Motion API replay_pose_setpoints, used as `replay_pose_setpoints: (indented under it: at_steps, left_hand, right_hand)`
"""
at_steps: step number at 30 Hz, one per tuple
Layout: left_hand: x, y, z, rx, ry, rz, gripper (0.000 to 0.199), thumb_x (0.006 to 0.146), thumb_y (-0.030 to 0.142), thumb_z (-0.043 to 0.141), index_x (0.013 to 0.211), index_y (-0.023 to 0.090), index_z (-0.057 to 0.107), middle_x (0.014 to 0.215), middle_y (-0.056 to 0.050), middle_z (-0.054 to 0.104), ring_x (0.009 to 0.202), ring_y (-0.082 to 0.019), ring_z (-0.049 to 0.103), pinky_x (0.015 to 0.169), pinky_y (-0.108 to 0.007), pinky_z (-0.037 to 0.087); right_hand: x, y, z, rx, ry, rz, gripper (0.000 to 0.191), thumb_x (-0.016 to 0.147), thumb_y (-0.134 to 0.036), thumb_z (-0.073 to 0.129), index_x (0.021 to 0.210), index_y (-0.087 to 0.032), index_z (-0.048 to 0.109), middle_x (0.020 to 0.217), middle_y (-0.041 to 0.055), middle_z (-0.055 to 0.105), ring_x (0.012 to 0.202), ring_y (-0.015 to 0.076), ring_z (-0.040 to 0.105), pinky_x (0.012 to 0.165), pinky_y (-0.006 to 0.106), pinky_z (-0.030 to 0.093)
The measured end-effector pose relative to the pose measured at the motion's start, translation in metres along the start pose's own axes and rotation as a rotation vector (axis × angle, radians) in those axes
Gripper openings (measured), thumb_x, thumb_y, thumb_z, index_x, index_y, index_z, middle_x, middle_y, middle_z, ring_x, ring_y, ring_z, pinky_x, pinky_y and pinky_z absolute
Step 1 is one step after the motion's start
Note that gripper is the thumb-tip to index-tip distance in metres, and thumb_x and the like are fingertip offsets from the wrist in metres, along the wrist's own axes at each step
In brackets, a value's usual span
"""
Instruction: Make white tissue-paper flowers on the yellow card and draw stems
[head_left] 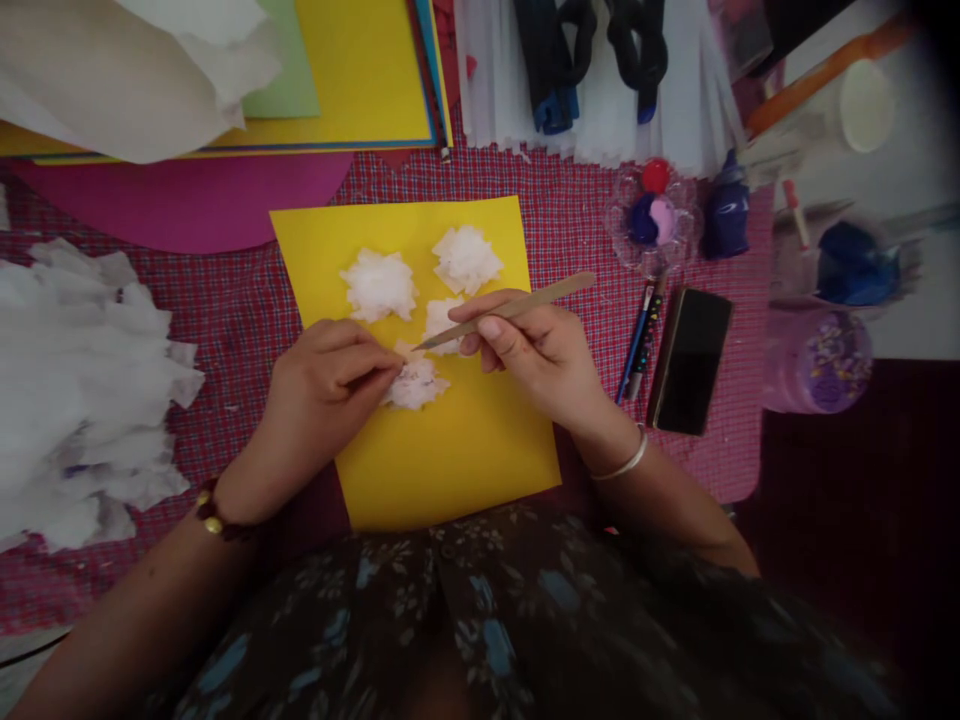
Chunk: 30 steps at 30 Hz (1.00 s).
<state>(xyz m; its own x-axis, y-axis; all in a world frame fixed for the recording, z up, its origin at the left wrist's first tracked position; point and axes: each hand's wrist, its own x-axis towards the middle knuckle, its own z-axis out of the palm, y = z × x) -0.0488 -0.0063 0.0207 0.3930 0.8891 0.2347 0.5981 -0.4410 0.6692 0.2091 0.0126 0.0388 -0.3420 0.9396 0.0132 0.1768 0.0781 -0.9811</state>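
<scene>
My right hand [536,350] grips a pair of slim tan tweezers [517,308], held slantwise with the pointed tip down to the left. The tip is close to a white tissue-paper flower [420,384] with small dark specks on it. Thumb and forefinger of my left hand [322,395] pinch together at this flower's left edge. Three more ruffled white pieces lie above it: a paper flower [379,284] at left, another flower [466,259] at right, and a third flower [442,325] partly hidden behind my right fingers. All lie on a yellow sheet [442,455].
A heap of white tissue paper [82,390] lies at left. Coloured sheets [367,70] are stacked at the back. On the right are a clear flower-shaped palette [626,240] with paint, a dark blue bottle [727,212], brushes [637,340], a phone [691,360] and a pink jar [784,375].
</scene>
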Motion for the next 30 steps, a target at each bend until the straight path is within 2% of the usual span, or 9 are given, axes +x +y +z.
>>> replay_pose_setpoints:
  at_steps: [4, 9, 11, 16, 19, 26, 30]
  left_hand:
    - [-0.003, 0.002, 0.002, 0.025, 0.015, 0.022, 0.014, 0.101, 0.023, 0.069, 0.093, 0.026, 0.081, 0.089, -0.002, 0.077, 0.084, -0.021, 0.071, 0.075, -0.034, 0.055]
    - [-0.002, 0.000, 0.005, 0.045, 0.023, 0.047, 0.015, 0.103, 0.024, 0.068, 0.094, 0.025, 0.080, 0.088, -0.002, 0.077, 0.082, -0.020, 0.070, 0.073, -0.034, 0.054]
    - [-0.002, 0.000, 0.004, 0.023, 0.019, 0.032, 0.015, 0.104, 0.027, 0.068, 0.093, 0.026, 0.079, 0.088, -0.001, 0.077, 0.082, -0.020, 0.070, 0.073, -0.034, 0.054]
    - [-0.002, 0.003, -0.001, -0.006, 0.017, -0.130, 0.015, 0.104, 0.026, 0.062, 0.106, 0.030, 0.076, 0.098, 0.001, 0.079, 0.090, -0.020, 0.074, 0.082, -0.034, 0.058]
    - [-0.001, 0.003, -0.004, -0.009, 0.047, -0.217, 0.017, 0.103, 0.026, 0.060, 0.111, 0.031, 0.074, 0.101, 0.001, 0.079, 0.090, -0.020, 0.074, 0.080, -0.034, 0.059]
    - [0.003, 0.006, -0.002, -0.049, 0.049, -0.143, 0.013, 0.103, 0.030, 0.061, 0.095, 0.026, 0.070, 0.087, -0.001, 0.074, 0.080, -0.020, 0.070, 0.073, -0.037, 0.054]
    - [0.005, 0.007, -0.002, -0.064, 0.013, -0.166, 0.019, 0.103, 0.035, 0.059, 0.089, 0.027, 0.068, 0.084, 0.000, 0.073, 0.080, -0.021, 0.068, 0.075, -0.037, 0.053]
  right_hand:
    - [0.001, 0.000, 0.002, 0.009, -0.011, -0.032, 0.044, 0.110, -0.059, 0.058, 0.104, -0.020, 0.077, 0.095, 0.0035, 0.079, 0.065, 0.0101, 0.062, 0.065, 0.025, 0.057]
    - [0.004, 0.002, 0.004, -0.071, -0.061, -0.009, 0.051, 0.111, -0.063, 0.051, 0.111, -0.020, 0.077, 0.096, 0.0052, 0.076, 0.080, 0.0151, 0.069, 0.075, 0.030, 0.059]
    - [0.005, 0.002, 0.004, -0.082, -0.075, 0.006, 0.050, 0.112, -0.062, 0.050, 0.111, -0.019, 0.075, 0.092, 0.0046, 0.074, 0.080, 0.0156, 0.069, 0.076, 0.030, 0.059]
    - [0.008, 0.004, 0.006, -0.058, -0.086, 0.091, 0.047, 0.112, -0.060, 0.049, 0.108, -0.019, 0.071, 0.081, 0.0007, 0.069, 0.070, 0.0132, 0.065, 0.069, 0.027, 0.055]
    - [0.008, 0.006, 0.008, -0.013, -0.074, 0.142, 0.043, 0.111, -0.060, 0.053, 0.106, -0.021, 0.070, 0.078, -0.0010, 0.066, 0.064, 0.0118, 0.062, 0.064, 0.025, 0.052]
    - [0.004, 0.006, 0.014, 0.020, -0.048, 0.176, 0.036, 0.110, -0.055, 0.057, 0.103, -0.022, 0.070, 0.076, -0.0023, 0.067, 0.058, 0.0105, 0.058, 0.061, 0.025, 0.052]
    - [0.003, 0.008, 0.015, 0.058, -0.013, 0.187, 0.042, 0.108, -0.061, 0.057, 0.104, -0.022, 0.069, 0.076, -0.0020, 0.068, 0.055, 0.0095, 0.056, 0.055, 0.024, 0.049]
